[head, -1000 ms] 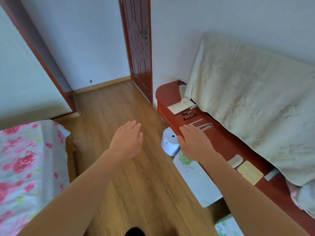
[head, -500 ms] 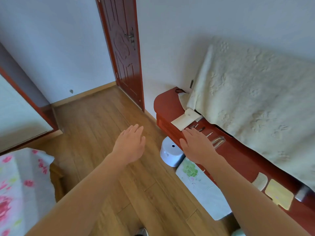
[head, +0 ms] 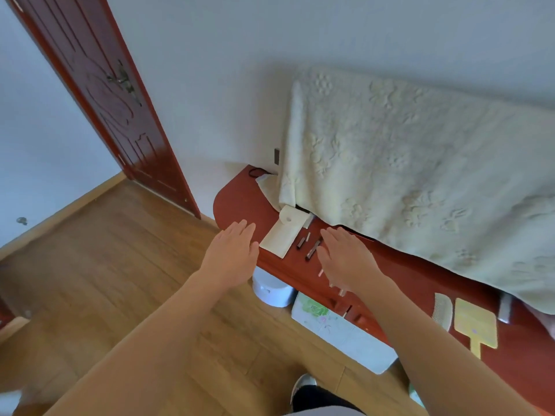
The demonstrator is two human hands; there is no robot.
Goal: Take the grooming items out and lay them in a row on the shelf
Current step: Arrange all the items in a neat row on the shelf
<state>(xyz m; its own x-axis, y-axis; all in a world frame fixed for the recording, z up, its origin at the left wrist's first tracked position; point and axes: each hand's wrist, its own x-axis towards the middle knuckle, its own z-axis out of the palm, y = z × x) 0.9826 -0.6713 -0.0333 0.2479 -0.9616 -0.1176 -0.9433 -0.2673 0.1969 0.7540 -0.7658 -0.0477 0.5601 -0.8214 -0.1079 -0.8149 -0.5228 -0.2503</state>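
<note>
Both hands have moved in over the shelf since a second ago, nothing held

The left hand [head: 232, 253] now reaches the front edge of the red-brown wooden shelf [head: 240, 199] beside the flat cream pouch [head: 282, 235], and the right hand [head: 345, 259] hovers over the row. Grip slack on both, fingers straight. Pouch flap is open (can't see inside). The small dark grooming sticks [head: 312, 250] lie just right of it, long axes pointing across toward the wall.

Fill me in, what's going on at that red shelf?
A person stands at the red shelf with both hands open and empty. The left hand hovers at the shelf edge beside an opened cream pouch; the right hand is over the small tools lying in a row next to it. A comb and a yellow paddle-shaped item lie further along.
</note>
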